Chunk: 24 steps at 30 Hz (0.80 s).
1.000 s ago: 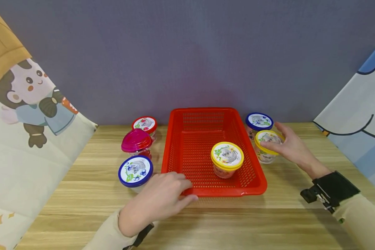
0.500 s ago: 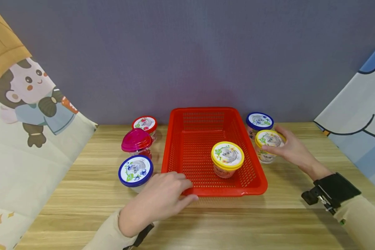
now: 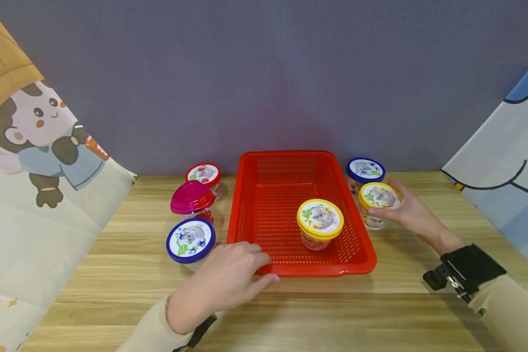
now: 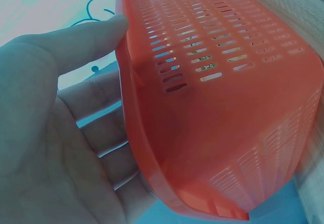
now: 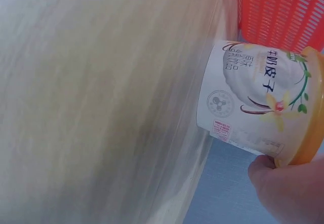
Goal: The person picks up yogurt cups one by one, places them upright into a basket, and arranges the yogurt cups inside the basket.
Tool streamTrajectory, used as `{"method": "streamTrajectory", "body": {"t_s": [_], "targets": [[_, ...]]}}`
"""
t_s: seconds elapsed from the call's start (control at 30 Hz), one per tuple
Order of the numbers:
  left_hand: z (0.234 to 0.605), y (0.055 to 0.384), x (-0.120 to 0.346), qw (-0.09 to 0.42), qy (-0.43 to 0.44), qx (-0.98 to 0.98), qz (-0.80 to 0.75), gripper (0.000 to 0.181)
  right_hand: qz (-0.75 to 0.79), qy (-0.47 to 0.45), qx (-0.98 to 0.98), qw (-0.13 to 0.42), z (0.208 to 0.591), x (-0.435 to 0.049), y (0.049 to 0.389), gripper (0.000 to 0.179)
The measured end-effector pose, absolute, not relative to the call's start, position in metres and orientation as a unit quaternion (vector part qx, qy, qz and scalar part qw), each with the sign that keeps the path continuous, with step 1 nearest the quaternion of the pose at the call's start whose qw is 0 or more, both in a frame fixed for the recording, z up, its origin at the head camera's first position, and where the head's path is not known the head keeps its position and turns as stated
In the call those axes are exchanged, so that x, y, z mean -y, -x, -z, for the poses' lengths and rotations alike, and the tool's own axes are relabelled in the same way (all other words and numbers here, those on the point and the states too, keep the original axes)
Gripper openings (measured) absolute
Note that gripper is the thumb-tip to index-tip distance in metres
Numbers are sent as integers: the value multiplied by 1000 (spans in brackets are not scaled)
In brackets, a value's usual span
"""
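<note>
My left hand (image 3: 224,276) holds the front left corner of the red plastic basket (image 3: 250,215). In the left wrist view the thumb (image 4: 93,39) lies on one side of the basket's rim and the fingers go behind it. Inside the basket, toward the front right, stands a paper cup with a yellow lid (image 3: 319,218). Outside its right wall, my right hand (image 3: 415,210) grips a second yellow-lidded cup (image 3: 375,221), thumb against the lid's near edge. Flower prints and dark lettering cover this cup (image 5: 248,89) in the right wrist view. The right fingertips are mostly hidden behind it.
Behind the held cup is a blue-lidded cup (image 3: 364,171). Left of the basket stand a red-lidded cup (image 3: 204,175), a clear container with a pink lid (image 3: 192,197) and a blue-lidded cup (image 3: 190,240). A grey partition (image 3: 264,83) rises behind the wooden table (image 3: 127,254).
My right thumb has slid off the top of the yellow lid to its near edge, and the hand has closed in on the cup. The left hand and the basket have stayed put.
</note>
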<state>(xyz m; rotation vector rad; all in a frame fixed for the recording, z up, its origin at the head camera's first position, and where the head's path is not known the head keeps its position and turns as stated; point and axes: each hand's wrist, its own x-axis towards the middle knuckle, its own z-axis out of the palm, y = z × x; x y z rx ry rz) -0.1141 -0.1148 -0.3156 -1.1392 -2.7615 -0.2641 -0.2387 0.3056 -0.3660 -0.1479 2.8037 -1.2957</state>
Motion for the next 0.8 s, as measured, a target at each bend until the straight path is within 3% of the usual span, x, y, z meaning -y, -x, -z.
{"method": "streamTrajectory", "body": {"t_s": [0.8], "targets": [[317, 114, 115, 75, 378, 919, 88, 22, 419, 9, -908, -11, 360, -305, 233, 114]]}}
